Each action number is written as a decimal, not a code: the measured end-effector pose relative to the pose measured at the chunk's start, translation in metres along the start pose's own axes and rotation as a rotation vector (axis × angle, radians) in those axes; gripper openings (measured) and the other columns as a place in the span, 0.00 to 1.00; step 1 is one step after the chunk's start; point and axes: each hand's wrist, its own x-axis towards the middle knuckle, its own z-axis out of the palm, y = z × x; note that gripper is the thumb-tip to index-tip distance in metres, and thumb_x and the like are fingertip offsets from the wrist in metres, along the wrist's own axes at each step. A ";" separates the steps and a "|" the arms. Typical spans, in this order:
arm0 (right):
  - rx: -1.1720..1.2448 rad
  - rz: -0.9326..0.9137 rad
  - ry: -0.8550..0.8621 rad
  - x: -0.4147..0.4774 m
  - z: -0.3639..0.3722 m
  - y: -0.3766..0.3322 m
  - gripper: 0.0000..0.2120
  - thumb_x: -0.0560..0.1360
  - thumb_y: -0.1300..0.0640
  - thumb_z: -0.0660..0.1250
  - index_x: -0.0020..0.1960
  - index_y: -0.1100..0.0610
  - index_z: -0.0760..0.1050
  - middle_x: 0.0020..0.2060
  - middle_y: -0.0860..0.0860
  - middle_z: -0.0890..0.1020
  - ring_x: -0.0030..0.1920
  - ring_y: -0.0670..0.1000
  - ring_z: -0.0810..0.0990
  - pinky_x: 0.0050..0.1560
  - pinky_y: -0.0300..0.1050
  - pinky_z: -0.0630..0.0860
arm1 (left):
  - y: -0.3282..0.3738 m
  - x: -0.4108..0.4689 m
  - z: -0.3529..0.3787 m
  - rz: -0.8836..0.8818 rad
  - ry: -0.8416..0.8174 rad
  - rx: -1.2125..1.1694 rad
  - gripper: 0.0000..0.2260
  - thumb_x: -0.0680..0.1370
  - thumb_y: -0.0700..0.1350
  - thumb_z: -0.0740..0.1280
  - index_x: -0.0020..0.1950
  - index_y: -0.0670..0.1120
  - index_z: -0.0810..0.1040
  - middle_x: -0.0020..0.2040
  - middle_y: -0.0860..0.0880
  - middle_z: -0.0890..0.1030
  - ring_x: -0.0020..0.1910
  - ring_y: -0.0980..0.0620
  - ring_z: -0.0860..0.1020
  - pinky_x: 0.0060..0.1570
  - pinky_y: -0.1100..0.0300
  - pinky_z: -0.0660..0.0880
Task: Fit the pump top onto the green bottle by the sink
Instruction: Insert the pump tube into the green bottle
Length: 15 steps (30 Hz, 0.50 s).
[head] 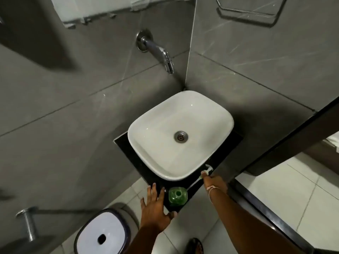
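Note:
A green bottle [177, 196] stands upright and uncapped on the black counter [222, 162], at its near corner in front of the white sink [207, 110]. The white pump top [208, 170] with its long dip tube lies on the counter to the right of the bottle, beside the basin's rim. My right hand [215, 182] has its fingertips closed on the pump top's collar. My left hand [156, 208] is spread flat with fingers apart, just left of the bottle and over the counter's edge, not touching the bottle.
A chrome tap [161, 54] juts from the grey tiled wall above the basin. A white-lidded bin [102, 233] stands on the floor at lower left, near a metal roll holder [27, 222]. A dark door frame [275, 222] runs along the right.

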 end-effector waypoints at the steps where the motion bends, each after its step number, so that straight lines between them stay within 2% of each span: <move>1: 0.041 0.018 -0.007 0.004 0.001 -0.002 0.31 0.72 0.36 0.64 0.57 0.64 0.76 0.60 0.64 0.79 0.61 0.65 0.75 0.63 0.60 0.71 | 0.002 0.003 0.000 0.010 0.010 -0.015 0.44 0.69 0.67 0.65 0.78 0.54 0.49 0.79 0.48 0.38 0.77 0.46 0.35 0.74 0.38 0.44; 7: 0.053 0.116 -0.004 0.022 0.008 -0.011 0.39 0.70 0.35 0.66 0.63 0.68 0.70 0.65 0.66 0.74 0.65 0.66 0.72 0.67 0.60 0.67 | 0.010 0.016 0.002 0.027 0.058 -0.101 0.38 0.66 0.63 0.69 0.73 0.60 0.59 0.80 0.50 0.40 0.77 0.46 0.36 0.74 0.35 0.45; 12: 0.175 0.147 -0.023 0.032 0.011 -0.010 0.33 0.69 0.40 0.69 0.60 0.66 0.73 0.63 0.65 0.76 0.63 0.66 0.73 0.66 0.59 0.69 | 0.007 0.019 0.008 0.007 0.095 -0.141 0.29 0.66 0.62 0.72 0.66 0.61 0.69 0.80 0.50 0.40 0.77 0.46 0.36 0.74 0.34 0.44; 15: 0.293 0.176 -0.014 0.021 0.005 -0.006 0.34 0.70 0.40 0.69 0.60 0.68 0.72 0.63 0.66 0.75 0.63 0.66 0.73 0.66 0.60 0.68 | 0.006 0.020 0.008 0.006 0.109 -0.146 0.27 0.66 0.62 0.73 0.63 0.61 0.72 0.79 0.51 0.38 0.77 0.47 0.35 0.74 0.35 0.41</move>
